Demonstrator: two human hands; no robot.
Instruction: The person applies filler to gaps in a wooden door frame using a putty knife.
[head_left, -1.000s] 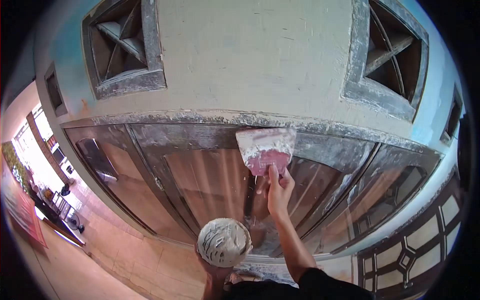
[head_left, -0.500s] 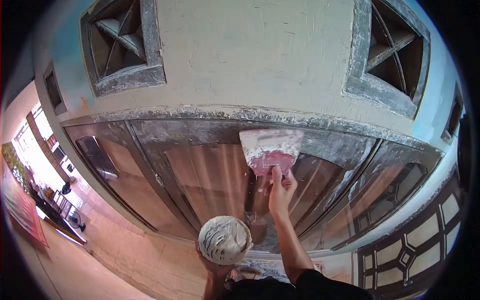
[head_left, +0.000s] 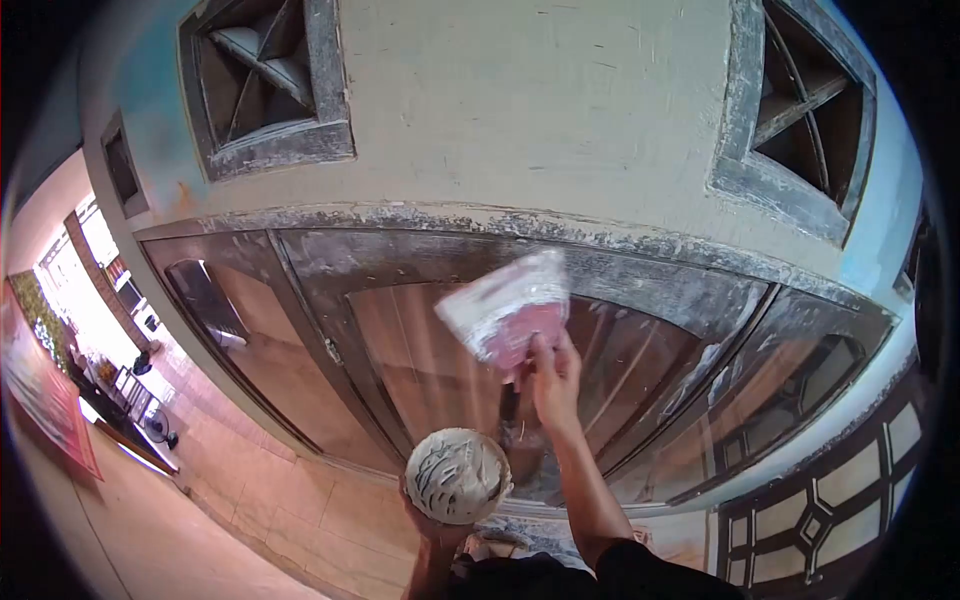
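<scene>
In my right hand is a wide putty knife, pink near the hand, its broad blade smeared with white paste. My thumb and fingers pinch it, and it tilts to the left in front of the glazed panel. My left hand is wrapped around the side and underside of a round bowl, held low before me. White putty with ridged marks fills the bowl; most of the left fingers are hidden beneath it. The blade overlaps the wooden frame; contact cannot be made out.
Above the frame is a pale wall between two lattice vents. A dark patterned door or grille stands at lower right. On the left, a tiled floor leads to a bright opening with a fan.
My right hand has turned the putty knife, its blade swinging left and tilting. The bowl in my left hand stays nearly in place. The view has shifted slightly.
</scene>
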